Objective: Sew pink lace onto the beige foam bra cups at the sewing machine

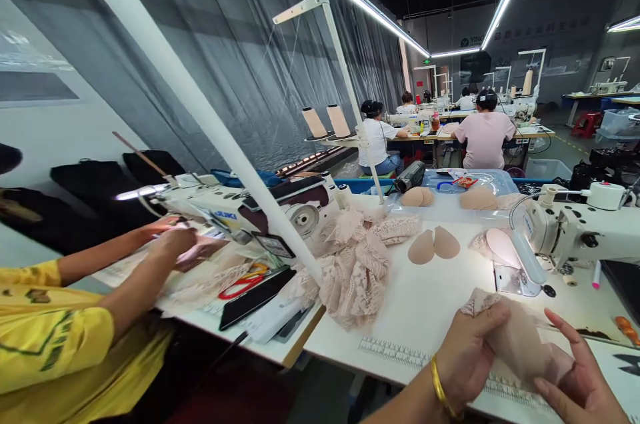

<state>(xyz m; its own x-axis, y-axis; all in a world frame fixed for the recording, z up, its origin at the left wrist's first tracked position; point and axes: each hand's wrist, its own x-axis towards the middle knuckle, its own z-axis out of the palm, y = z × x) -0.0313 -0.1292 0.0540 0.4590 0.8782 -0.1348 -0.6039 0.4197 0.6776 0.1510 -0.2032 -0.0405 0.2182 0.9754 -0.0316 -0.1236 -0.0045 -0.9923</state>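
Note:
My left hand (473, 351), with a gold bangle at the wrist, grips a beige bra cup (517, 341) with lace and sheer mesh on it. The thumb lies across its upper left part. On the cup's right side, my right hand (580, 371) pinches the sheer edge between thumb and fingers. The piece is held above the table's front part, over a printed ruler strip (395, 352). Just beyond stands a sewing machine (565, 231) with its lamp lit, and a lace-edged cup (500, 245) lies beside its needle area.
Two beige cup pads (434, 246) lie flat at mid-table, right of a lace heap (357, 264). A plastic tray (450, 184) holds more pads behind. At left, a co-worker in a yellow shirt (65, 344) works at another machine (260, 211). Snips (627, 363) lie at right.

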